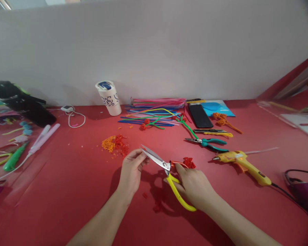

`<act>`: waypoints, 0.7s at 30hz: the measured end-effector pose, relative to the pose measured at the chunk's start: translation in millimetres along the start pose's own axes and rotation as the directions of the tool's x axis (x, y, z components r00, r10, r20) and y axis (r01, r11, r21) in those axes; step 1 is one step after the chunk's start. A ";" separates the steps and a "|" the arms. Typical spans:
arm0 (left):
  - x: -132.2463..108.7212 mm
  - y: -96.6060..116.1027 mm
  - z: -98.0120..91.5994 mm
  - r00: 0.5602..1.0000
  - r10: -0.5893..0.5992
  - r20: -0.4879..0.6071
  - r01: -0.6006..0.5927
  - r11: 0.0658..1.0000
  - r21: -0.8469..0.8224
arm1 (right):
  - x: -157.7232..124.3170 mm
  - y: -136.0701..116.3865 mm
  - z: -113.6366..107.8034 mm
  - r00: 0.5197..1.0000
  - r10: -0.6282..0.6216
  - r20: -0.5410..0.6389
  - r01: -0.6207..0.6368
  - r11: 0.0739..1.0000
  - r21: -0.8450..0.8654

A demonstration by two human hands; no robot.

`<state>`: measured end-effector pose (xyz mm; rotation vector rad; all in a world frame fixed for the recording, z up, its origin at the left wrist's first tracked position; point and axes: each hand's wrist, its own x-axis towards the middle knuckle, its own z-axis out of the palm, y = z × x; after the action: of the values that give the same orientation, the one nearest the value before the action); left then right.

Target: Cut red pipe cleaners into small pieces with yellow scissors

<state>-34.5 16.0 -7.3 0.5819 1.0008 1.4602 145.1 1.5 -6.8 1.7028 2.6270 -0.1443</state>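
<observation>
Scissors (166, 166) with one yellow and one orange-red handle are in my right hand (195, 186), its fingers wrapped round the handles. The blades point up and left, slightly apart. At their tips my left hand (133, 167) pinches a small red piece (144, 149), mostly covered by the fingers. Red clippings (122, 143) and orange clippings (108, 144) lie in a pile beyond my left hand. More red pieces (189, 162) lie just behind my right hand, and others (157, 205) are scattered below the scissors.
Pipe cleaners (156, 102), a white tumbler (110, 99) and a phone (200, 116) stand or lie along the back. Pliers (210, 143) and a yellow glue gun (246, 164) are right. A black bottle (28, 106) and a pink corded tool (42, 138) lie left.
</observation>
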 end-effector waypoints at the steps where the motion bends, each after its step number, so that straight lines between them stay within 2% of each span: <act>1: -0.1 0.3 0.3 1.000 -0.001 0.000 0.001 1.000 -0.002 | -0.1 -0.2 0.2 1.000 0.000 0.001 0.000 1.000 0.000; 21: -0.4 2.6 0.6 1.000 -0.014 -0.005 0.014 1.000 0.006 | -2.4 -1.5 1.8 1.000 0.002 -0.018 -0.001 0.999 0.035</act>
<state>-35.3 16.0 -4.8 0.5752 1.0117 1.4467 144.7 -1.5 -8.4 1.7245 2.6518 -0.1774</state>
